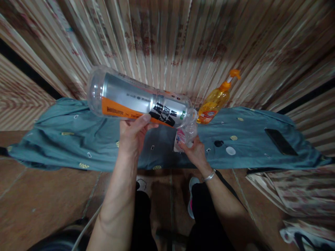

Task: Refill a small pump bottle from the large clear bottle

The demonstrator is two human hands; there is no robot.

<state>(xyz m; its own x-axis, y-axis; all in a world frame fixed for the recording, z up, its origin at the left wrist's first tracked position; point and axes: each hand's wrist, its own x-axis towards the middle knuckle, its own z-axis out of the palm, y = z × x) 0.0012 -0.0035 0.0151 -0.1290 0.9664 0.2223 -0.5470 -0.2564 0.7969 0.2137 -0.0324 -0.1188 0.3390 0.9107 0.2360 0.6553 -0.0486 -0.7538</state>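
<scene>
Large bottle [171, 101], silver-orange label [128, 96] (bold black Chinese characters [165, 113]), gripped by left hand [134, 134], right hand [196, 151] pinching clear container [190, 132]

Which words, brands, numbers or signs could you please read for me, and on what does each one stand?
"X": on the orange band of the large bottle.
"魔力", apparently: in black on the same bottle; the lettering around it is unclear.
That bottle's small characters: too small to read.
Pump bottle: label too blurred to read.
Clear container by the large bottle's neck: pink marks, unreadable.
</scene>
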